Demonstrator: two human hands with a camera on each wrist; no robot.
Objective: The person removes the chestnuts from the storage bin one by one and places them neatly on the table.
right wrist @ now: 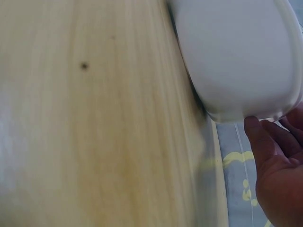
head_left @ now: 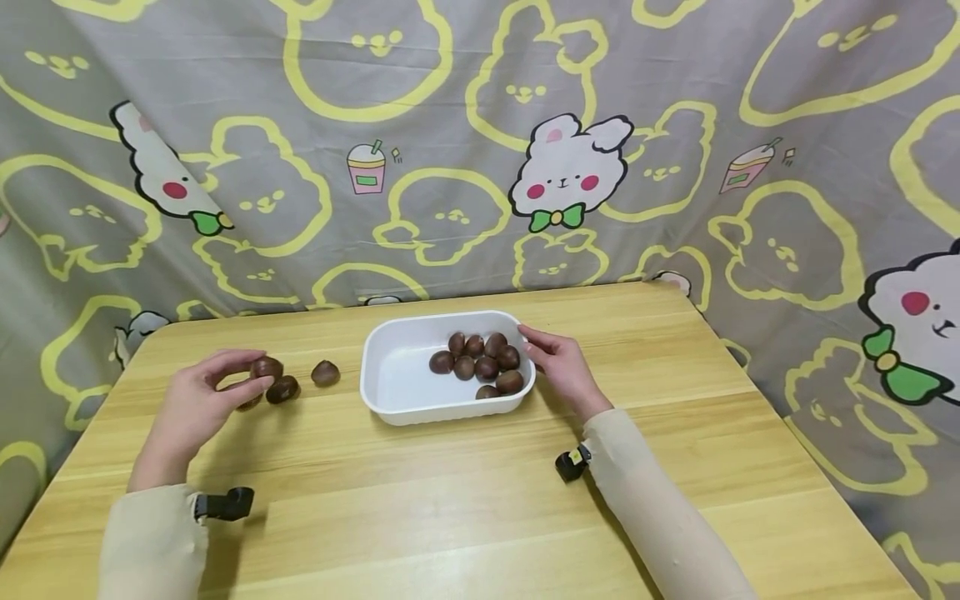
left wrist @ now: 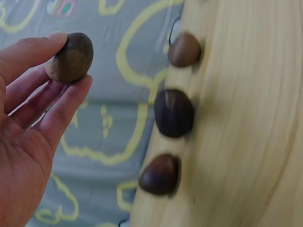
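My left hand (head_left: 198,400) pinches a brown chestnut (left wrist: 71,57) between thumb and fingertips, raised above the table at the left. Below and beside it lie three more chestnuts: a dark one (head_left: 282,389), one to its right (head_left: 326,373), and one mostly hidden by the hand. A white plastic tray (head_left: 420,412) stands toward the back of the table, with several chestnuts (head_left: 486,368) gathered in its right half. At the tray's right end my right hand (head_left: 558,367) holds the rim, thumb on the near side and fingers toward the far corner.
The wooden table (head_left: 420,508) runs back to a grey curtain (head_left: 442,100) with yellow cartoon outlines, which also hangs along the right side. Small black wrist cameras sit on the left cuff (head_left: 153,525) and right cuff (head_left: 611,442).
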